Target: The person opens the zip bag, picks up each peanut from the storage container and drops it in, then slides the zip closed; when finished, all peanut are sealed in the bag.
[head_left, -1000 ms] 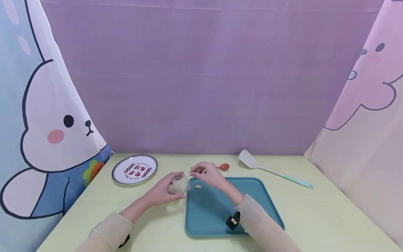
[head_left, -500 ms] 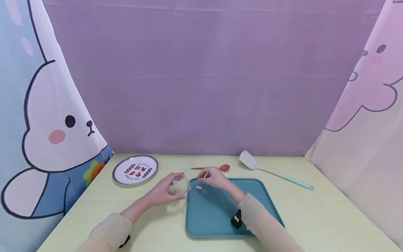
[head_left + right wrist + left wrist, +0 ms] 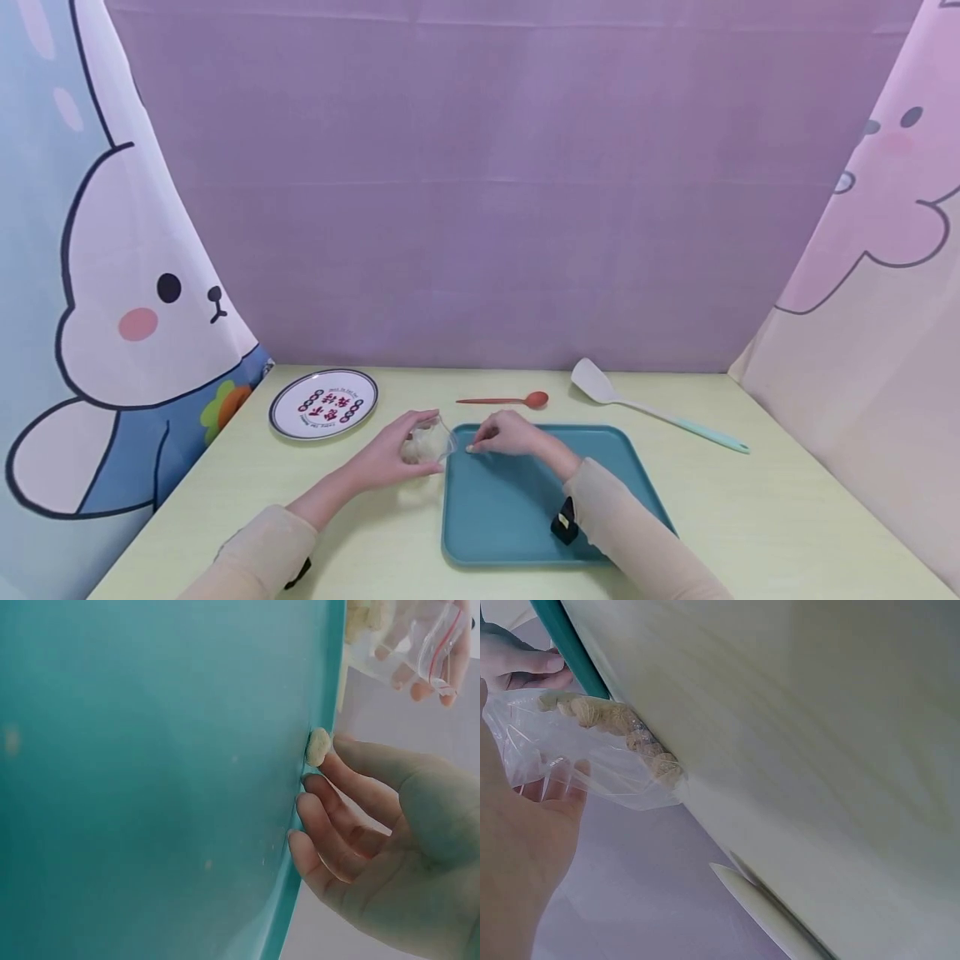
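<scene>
My left hand (image 3: 386,454) holds a clear zip bag (image 3: 429,442) beside the tray's left edge, thumb and fingers spread round its sides. In the left wrist view several shelled-looking tan peanuts (image 3: 619,718) lie along the bottom of the bag. My right hand (image 3: 512,433) is low over the back left corner of the teal tray (image 3: 510,517). Its thumb and index finger pinch a single peanut (image 3: 318,747) at the tray surface, as the right wrist view shows, while the other fingers curl loosely near the rim.
A white plate (image 3: 322,405) with red lettering lies at the back left. Behind the tray is a red spoon (image 3: 536,400), and a white spatula with a mint handle (image 3: 708,432) lies at the back right. A purple cloth (image 3: 510,208) hangs behind the table.
My right hand has moved from near the bag's mouth down to the peanut on the tray, uncovering the spoon's handle. The left hand and bag have stayed in place.
</scene>
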`<control>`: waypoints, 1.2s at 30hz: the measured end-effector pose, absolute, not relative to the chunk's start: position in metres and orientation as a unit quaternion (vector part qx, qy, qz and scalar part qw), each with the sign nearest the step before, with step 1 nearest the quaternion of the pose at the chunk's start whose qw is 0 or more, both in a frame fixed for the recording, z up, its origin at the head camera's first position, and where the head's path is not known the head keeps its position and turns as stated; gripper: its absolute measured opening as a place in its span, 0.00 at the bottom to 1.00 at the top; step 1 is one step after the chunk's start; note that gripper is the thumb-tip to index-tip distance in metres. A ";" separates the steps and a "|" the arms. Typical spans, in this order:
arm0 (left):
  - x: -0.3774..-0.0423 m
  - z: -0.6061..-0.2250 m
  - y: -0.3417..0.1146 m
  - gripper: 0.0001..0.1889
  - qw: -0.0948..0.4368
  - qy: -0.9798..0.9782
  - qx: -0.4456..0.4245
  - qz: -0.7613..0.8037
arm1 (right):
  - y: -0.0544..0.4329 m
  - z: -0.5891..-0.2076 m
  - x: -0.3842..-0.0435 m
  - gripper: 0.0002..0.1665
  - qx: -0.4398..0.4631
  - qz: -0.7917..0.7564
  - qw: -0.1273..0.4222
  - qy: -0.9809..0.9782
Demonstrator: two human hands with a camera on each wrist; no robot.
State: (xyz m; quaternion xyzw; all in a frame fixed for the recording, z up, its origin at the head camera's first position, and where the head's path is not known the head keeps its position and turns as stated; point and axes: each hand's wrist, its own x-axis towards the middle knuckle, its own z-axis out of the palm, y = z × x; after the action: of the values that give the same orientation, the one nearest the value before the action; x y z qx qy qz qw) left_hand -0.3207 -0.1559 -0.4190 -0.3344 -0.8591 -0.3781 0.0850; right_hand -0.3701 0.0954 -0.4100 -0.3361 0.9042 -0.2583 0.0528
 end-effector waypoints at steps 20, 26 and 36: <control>-0.323 -0.422 -0.156 0.42 0.091 -0.862 -0.335 -0.370 | 0.099 -0.410 -0.366 0.03 -0.305 -0.258 0.075 0.914; -0.322 -0.420 -0.156 0.43 0.081 -0.861 -0.333 -0.375 | 0.105 -0.408 -0.366 0.02 -0.294 -0.299 0.079 0.904; -0.321 -0.419 -0.156 0.42 0.081 -0.862 -0.332 -0.373 | 0.114 -0.403 -0.366 0.05 -0.293 -0.354 0.061 0.886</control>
State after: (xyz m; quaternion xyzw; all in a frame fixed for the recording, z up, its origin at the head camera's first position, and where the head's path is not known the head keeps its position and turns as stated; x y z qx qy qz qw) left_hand -0.3206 -0.1557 -0.4186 -0.3323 -0.8624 -0.3731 0.0815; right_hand -0.3657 0.1135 -0.4032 -0.2934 0.8859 -0.3540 0.0612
